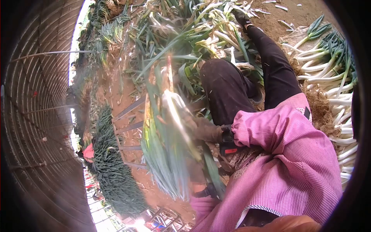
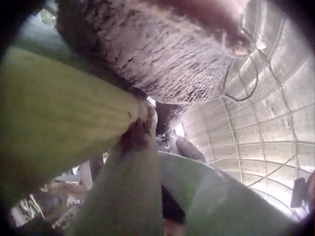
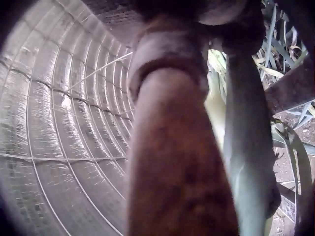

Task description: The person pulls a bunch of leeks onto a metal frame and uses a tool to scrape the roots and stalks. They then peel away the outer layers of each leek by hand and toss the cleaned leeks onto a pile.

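Observation:
In the head view my gloved right hand (image 1: 206, 129) is around a blurred leek (image 1: 176, 112) with a pale stalk, beside long green leaves (image 1: 164, 166). The right wrist view shows its curled fingers (image 3: 170, 46) on a brown tapering object (image 3: 177, 152) that I cannot identify, with a green leek leaf (image 3: 246, 147) alongside. My left hand (image 1: 199, 185), blurred and partly hidden, is lower down near a broad green leaf (image 1: 211, 166). In the left wrist view its textured glove (image 2: 147, 54) lies against thick green leek stalks (image 2: 64, 108); its fingertips are mostly hidden.
Loose leeks and trimmings (image 1: 170, 31) lie around my feet. Cleaned leeks (image 1: 332, 81) with white stalks are piled at the right. A long heap of green leaves (image 1: 116, 174) stands at the lower left, beside the curved ribbed wall (image 1: 38, 104).

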Demonstrator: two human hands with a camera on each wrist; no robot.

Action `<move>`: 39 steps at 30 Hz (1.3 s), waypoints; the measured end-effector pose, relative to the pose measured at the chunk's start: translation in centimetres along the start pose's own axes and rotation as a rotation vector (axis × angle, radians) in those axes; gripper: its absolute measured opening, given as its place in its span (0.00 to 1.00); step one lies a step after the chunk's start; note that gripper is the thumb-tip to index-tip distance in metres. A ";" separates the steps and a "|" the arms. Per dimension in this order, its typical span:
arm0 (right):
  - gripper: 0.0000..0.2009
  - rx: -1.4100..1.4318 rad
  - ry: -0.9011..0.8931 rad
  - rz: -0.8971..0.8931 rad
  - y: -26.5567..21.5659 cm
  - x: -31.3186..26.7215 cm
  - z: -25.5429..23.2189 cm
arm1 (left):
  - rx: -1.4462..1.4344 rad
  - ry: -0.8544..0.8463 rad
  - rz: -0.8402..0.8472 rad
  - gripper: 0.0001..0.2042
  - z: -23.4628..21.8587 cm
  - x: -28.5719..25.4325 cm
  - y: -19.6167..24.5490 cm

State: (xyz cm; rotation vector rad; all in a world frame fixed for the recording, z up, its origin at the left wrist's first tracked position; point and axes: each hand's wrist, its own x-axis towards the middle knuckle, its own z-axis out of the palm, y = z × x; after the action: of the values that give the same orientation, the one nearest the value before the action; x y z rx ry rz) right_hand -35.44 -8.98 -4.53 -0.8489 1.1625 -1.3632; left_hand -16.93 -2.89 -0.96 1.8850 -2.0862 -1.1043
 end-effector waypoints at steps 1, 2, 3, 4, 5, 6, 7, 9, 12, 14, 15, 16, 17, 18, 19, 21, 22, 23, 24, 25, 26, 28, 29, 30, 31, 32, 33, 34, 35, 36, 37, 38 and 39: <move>0.17 -0.073 -0.060 -0.029 -0.2 0.0 -0.2 | -0.071 -0.069 -0.126 0.19 -0.2 -0.1 0.3; 0.16 -0.147 -0.121 -0.058 -0.3 -0.1 -0.7 | -0.152 -0.102 -0.207 0.19 0.0 -0.6 0.5; 0.16 -0.160 -0.127 -0.054 -0.8 -0.4 -0.8 | -0.158 -0.110 -0.236 0.19 0.1 -0.7 0.3; 0.15 -0.173 -0.133 -0.051 -1.4 -0.7 -1.0 | -0.129 -0.099 -0.231 0.19 0.2 -0.6 0.0; 0.15 -0.129 -0.084 -0.016 -1.8 -0.9 -0.8 | -0.047 -0.070 -0.196 0.19 0.4 -0.3 -0.2; 0.15 -0.085 -0.033 0.021 -2.2 -1.0 -0.8 | 0.109 -0.029 -0.117 0.19 0.7 0.0 -0.6; 0.15 -0.083 -0.036 0.039 -2.5 -1.2 -0.9 | 0.281 0.025 -0.042 0.19 1.0 0.2 -1.0; 0.15 -0.079 -0.040 0.075 -3.0 -1.2 -1.1 | 0.555 0.091 0.078 0.20 1.8 0.3 -1.6; 0.16 -0.086 0.048 -0.169 -1.4 -1.0 -0.4 | 0.746 0.053 0.115 0.20 2.4 0.4 -2.4; 0.17 -0.084 0.002 -0.189 -0.1 -0.5 -0.1 | 0.828 -0.102 0.006 0.21 2.4 0.7 -2.8; 0.18 -0.083 -0.043 -0.168 0.5 -0.2 0.0 | 0.749 -0.065 -0.046 0.21 2.5 0.7 -3.0; 0.18 -0.025 -0.003 -0.024 0.9 0.1 0.4 | 0.670 -0.028 -0.097 0.20 2.6 0.6 -2.7; 0.19 0.032 0.037 0.121 1.2 0.4 0.9 | 0.618 0.043 -0.089 0.19 2.8 0.4 -2.4; 0.20 0.023 0.036 0.144 1.1 0.4 0.8 | 0.565 0.113 -0.077 0.19 2.9 0.2 -1.4; 0.20 0.014 0.035 0.166 0.9 0.4 0.7 | 0.538 0.216 -0.007 0.18 3.2 -0.2 -0.3; 0.21 -0.058 -0.021 0.027 -0.7 -0.4 -0.8 | 0.496 0.243 -0.021 0.17 3.4 -0.3 0.5; 0.21 -0.054 -0.034 -0.011 -1.5 -0.8 -1.3 | 0.484 0.166 -0.107 0.16 3.4 -0.2 0.4; 0.21 0.031 -0.018 0.013 -2.3 -1.1 -1.5 | 0.455 0.116 -0.149 0.16 3.4 -0.2 0.3; 0.21 0.052 -0.016 0.034 -2.2 -1.0 -1.4 | 0.427 0.066 -0.191 0.16 3.4 -0.1 0.2; 0.20 0.074 -0.013 0.055 -2.2 -0.9 -1.4 | 0.384 0.045 -0.190 0.16 3.4 -0.1 0.1; 0.19 0.033 -0.024 0.073 -1.9 -0.2 -1.1 | 0.377 0.034 -0.189 0.15 3.3 0.0 0.2; 0.18 0.058 0.018 0.067 -1.4 0.4 -0.6 | 0.398 0.021 -0.191 0.14 3.1 0.1 0.5; 0.17 0.123 0.071 0.041 -1.8 0.6 -0.3 | 0.426 0.020 -0.193 0.13 2.9 0.1 0.7; 0.17 0.189 0.124 0.015 -2.3 0.8 0.1 | 0.439 0.021 -0.197 0.13 2.9 0.0 0.8; 0.17 0.255 0.176 -0.012 -2.9 1.0 0.5 | 0.443 0.022 -0.182 0.13 2.6 0.0 0.7; 0.16 0.321 0.229 -0.040 -3.3 1.2 0.7 | 0.444 0.021 -0.159 0.13 2.5 0.1 0.6; 0.16 0.272 0.231 -0.092 -3.0 1.6 0.7 | 0.443 0.028 -0.119 0.12 2.2 0.1 0.4; 0.16 0.223 0.236 -0.143 -2.9 2.0 0.7 | 0.438 0.027 -0.073 0.12 1.8 0.0 -0.1; 0.16 0.057 0.189 -0.215 -1.0 3.2 0.6 | 0.442 0.033 -0.007 0.12 1.4 -0.4 -0.5; 0.16 -0.045 0.156 -0.290 0.7 4.2 0.6 | 0.444 0.036 0.067 0.12 0.9 -0.8 -0.7; 0.16 -0.143 0.129 -0.369 2.3 5.1 0.7 | 0.449 0.036 0.144 0.12 0.4 -1.1 -1.0; 0.17 -0.178 0.114 -0.449 3.8 5.7 0.8 | 0.422 0.031 0.218 0.11 -0.1 -1.5 -1.1; 0.17 -0.206 0.113 -0.479 3.7 5.7 0.9 | 0.362 0.025 0.250 0.11 -0.5 -1.8 -0.9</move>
State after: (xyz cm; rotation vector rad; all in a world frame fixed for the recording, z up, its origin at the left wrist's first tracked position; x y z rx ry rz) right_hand -34.40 -14.44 -8.53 -1.2699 1.2503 -1.7137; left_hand -15.53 -1.41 -0.41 1.6883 -2.5576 -0.6820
